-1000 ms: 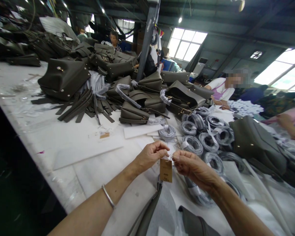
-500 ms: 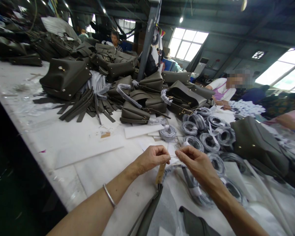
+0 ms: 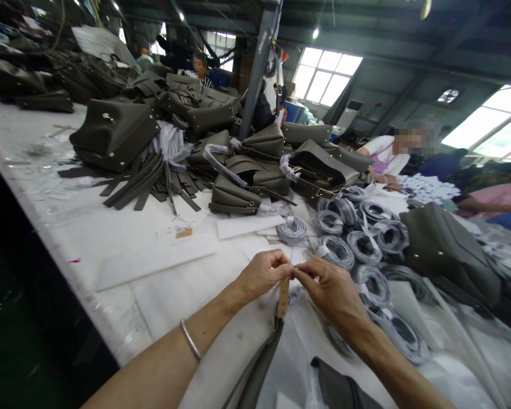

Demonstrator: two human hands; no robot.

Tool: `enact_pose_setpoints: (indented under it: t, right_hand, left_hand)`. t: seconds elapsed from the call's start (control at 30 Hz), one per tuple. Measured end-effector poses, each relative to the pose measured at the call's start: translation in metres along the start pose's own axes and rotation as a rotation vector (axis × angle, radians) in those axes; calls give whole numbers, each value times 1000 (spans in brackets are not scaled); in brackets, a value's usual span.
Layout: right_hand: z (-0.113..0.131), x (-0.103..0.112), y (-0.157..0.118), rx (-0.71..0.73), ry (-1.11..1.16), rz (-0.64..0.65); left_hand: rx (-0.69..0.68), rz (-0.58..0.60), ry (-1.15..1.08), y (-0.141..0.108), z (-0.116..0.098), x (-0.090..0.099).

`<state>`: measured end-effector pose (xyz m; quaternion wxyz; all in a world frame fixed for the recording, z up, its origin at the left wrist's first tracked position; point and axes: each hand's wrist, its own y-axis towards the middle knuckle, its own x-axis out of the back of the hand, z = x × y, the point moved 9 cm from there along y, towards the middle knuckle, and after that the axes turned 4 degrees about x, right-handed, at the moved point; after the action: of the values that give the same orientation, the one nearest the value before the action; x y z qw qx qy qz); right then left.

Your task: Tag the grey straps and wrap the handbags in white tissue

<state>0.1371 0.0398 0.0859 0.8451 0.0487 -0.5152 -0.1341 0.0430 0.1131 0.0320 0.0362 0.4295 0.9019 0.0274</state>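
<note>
My left hand (image 3: 266, 272) and my right hand (image 3: 326, 281) meet fingertip to fingertip, both pinched on a thin string that is mostly hidden between them now. Just below the fingers hangs a tan paper tag (image 3: 283, 298). Under the tag is the top of a dark olive leather bag (image 3: 262, 360), which reaches down out of the picture. A silver bangle (image 3: 190, 341) circles my left wrist. Beside my right forearm lie coiled straps (image 3: 402, 329) in clear plastic wrap.
Several olive bags (image 3: 114, 136) are heaped along the far side of the white table (image 3: 123, 236), with loose leather strips (image 3: 138, 182) before them. Another bag (image 3: 449, 255) lies at right. White foam sheets (image 3: 153, 264) lie left of my hands. A co-worker (image 3: 392, 150) is across the table.
My right hand has moved left until its fingertips meet those of my left hand, closing the gap where the string showed. The tag has shifted slightly right.
</note>
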Motion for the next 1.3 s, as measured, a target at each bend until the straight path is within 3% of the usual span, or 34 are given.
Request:
enact_pose_setpoints:
  t: [0.17, 0.37, 0.53, 0.67, 0.83, 0.9, 1.0, 1.07, 1.13, 1.3]
  right_hand:
    - [-10, 4, 0, -36, 50, -12]
    - [-21, 1, -1, -187, 270, -19]
    - [-17, 7, 0, -91, 47, -111]
    - [-25, 8, 0, -23, -171, -109]
    - [-57, 10, 0, -182, -326, -23]
    - [-71, 5, -2, -269, -159, 66]
    - [-79, -4, -10, -401, 417, 154]
    - [-72, -1, -14, -441, 839, 98]
    - [-61, 9, -16, -423, 1117, -14]
    - [-23, 24, -17, -394, 1428, -142]
  left_hand:
    - [6, -5, -43, 1, 1, 2]
    - [45, 132, -229, -1, 8, -15]
    - [50, 121, -113, -1, 13, -20]
    - [33, 134, -173, -2, 6, -19]
    - [8, 209, -325, -7, -8, -20]
    - [16, 194, -342, -7, -9, -17]
    - [53, 117, -328, -4, -3, -8]
    - [81, 53, -277, -1, 2, -3]
    - [102, 18, -213, 1, 7, -2]
    - [124, 123, -9, 0, 13, -19]
